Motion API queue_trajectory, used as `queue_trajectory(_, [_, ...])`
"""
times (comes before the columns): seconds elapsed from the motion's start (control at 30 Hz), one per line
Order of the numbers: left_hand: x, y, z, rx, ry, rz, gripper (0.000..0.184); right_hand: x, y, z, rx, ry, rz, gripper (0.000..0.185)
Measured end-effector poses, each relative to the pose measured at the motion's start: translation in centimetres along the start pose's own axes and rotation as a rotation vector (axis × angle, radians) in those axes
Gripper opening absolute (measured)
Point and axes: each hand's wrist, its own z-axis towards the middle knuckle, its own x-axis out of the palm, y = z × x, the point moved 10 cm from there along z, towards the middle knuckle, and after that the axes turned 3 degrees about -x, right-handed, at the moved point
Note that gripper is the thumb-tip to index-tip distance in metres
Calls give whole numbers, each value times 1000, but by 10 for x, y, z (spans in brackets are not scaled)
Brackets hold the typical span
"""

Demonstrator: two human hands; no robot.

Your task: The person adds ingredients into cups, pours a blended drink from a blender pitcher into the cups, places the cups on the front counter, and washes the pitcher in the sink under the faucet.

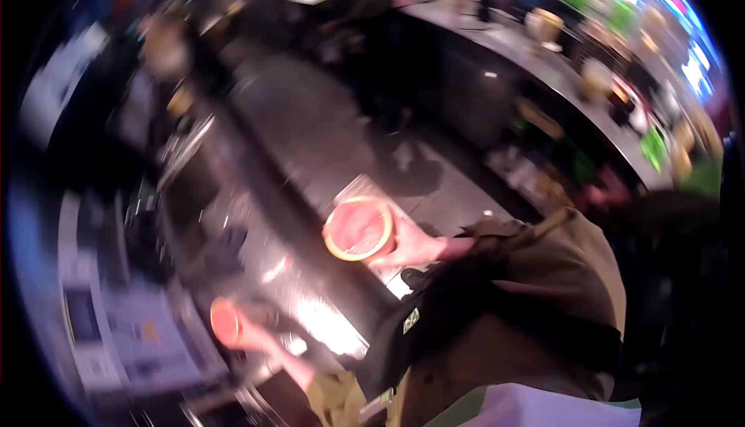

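Note:
My right hand point(411, 245) is wrapped round a wide cup point(359, 229) near the middle of the view; its round rim faces up, and the inside looks pinkish. At the lower left, my left hand point(254, 337) grips a smaller cup point(226, 321), also with its round opening towards the camera. Both cups are held apart from each other, above or beside a shiny metal counter point(322, 322). Motion blur hides the exact contents and the finger positions.
A white machine with a dark panel point(81, 314) stands at the far left. Along the upper right curves a long counter point(570, 86) bearing several blurred cups and green items. Dark floor point(299, 101) lies between the counters. A white and green sheet point(543, 407) shows at the bottom.

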Motion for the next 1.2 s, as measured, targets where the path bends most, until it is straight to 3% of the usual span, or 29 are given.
queue_trajectory(0.03, [7,1,1,6,38,11,86,-3,-18,-6,104,-21,-35,87])
queue_trajectory(0.17, [20,-3,20,6,146,31,83,-15,-32,-7,101,-123,-44,87])
queue_trajectory(0.3, [59,-33,19,45,275,9,81,-81,-49,-11,119,-274,-59,84])
queue_trajectory(0.37, [73,-46,23,55,352,-23,80,-103,-75,-16,329,-288,117,80])
queue_trajectory(0.53, [149,-106,16,111,622,-231,77,-210,-59,-15,62,-562,-113,86])
queue_trajectory(0.57, [173,-121,4,118,693,-294,77,-232,-64,-18,88,-606,-37,88])
queue_trajectory(0.63, [229,-150,-20,142,763,-428,76,-286,-58,-19,42,-702,-193,82])
queue_trajectory(0.67, [261,-166,-37,166,742,-526,65,-314,-62,-17,44,-713,-203,82])
queue_trajectory(0.77, [375,-225,-109,89,889,-612,69,-409,-68,-7,-12,-786,-350,80])
queue_trajectory(0.83, [447,-276,-161,211,970,-649,71,-478,-75,4,-81,-855,-412,76])
queue_trajectory(0.93, [555,-336,-240,213,1096,-727,71,-581,-84,23,-109,-927,-568,73])
queue_trajectory(1.1, [689,-432,-362,72,1306,-871,71,-718,-114,54,-55,-1111,-698,77])
queue_trajectory(1.2, [748,-469,-417,100,1375,-904,69,-777,-136,68,-80,-1178,-804,77])
